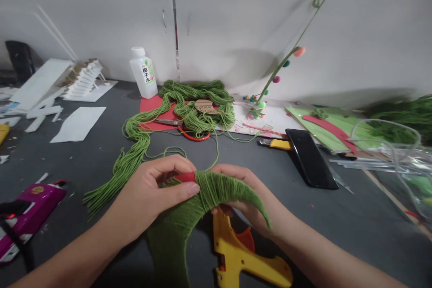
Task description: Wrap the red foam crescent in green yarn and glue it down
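A curved, crescent-like shape wrapped in green yarn point(216, 191) is held up in front of me, with a bare red patch point(186, 177) near its top edge. My left hand point(158, 193) grips it there, thumb pressed on the front beside the wraps and fingers behind. My right hand point(249, 189) is closed around the tapering end from behind; most of its fingers are hidden. One strand of yarn point(217, 150) runs from the top edge back to the skein. Below the right hand lies a yellow hot glue gun point(232, 249) with an orange trigger.
Behind my hands lie a green yarn skein point(195, 92) and red-handled scissors point(194, 136). A white bottle point(144, 72) stands behind. To the right are a yellow utility knife point(280, 144), a phone point(312, 157) and green sheets point(324, 128). A purple device point(35, 211) sits left.
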`<act>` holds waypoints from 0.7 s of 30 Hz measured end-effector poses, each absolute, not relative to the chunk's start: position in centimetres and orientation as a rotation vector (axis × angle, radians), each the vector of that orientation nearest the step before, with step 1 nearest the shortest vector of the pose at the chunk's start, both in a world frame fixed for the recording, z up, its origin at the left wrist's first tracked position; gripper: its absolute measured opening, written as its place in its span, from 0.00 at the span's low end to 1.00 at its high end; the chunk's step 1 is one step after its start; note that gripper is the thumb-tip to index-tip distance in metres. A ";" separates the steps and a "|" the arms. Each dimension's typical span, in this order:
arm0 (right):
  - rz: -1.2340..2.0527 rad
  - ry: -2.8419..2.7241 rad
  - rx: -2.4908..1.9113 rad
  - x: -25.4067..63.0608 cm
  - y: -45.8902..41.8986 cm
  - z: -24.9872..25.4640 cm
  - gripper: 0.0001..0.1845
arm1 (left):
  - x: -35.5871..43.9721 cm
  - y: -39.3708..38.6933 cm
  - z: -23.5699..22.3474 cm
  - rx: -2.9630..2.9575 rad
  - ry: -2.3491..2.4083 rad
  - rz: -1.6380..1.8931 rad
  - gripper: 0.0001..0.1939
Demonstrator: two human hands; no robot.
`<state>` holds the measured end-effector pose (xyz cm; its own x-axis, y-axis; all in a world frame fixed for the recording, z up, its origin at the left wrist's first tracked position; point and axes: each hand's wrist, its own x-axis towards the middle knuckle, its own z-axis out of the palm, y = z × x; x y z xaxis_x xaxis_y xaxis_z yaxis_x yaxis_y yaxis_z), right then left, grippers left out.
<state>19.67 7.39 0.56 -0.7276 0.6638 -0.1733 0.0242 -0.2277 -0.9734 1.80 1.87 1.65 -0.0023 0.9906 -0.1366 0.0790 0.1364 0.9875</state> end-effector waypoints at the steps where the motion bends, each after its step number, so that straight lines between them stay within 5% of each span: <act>1: 1.949 -1.674 -0.836 19.6 7.2 0.7 0.06 | 1.7 1.9 1.3 1.124 1.305 1.119 0.04; 21: 1.619 -1.752 -1.179 18.6 5.7 0.9 0.15 | 2.1 1.9 0.8 1.035 1.420 1.156 0.13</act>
<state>18.60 5.74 0.92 -0.5164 0.8317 -0.2039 0.2687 -0.0687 -0.9608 2.14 1.95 0.78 -0.1430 0.9743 -0.1743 0.0274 0.1799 0.9833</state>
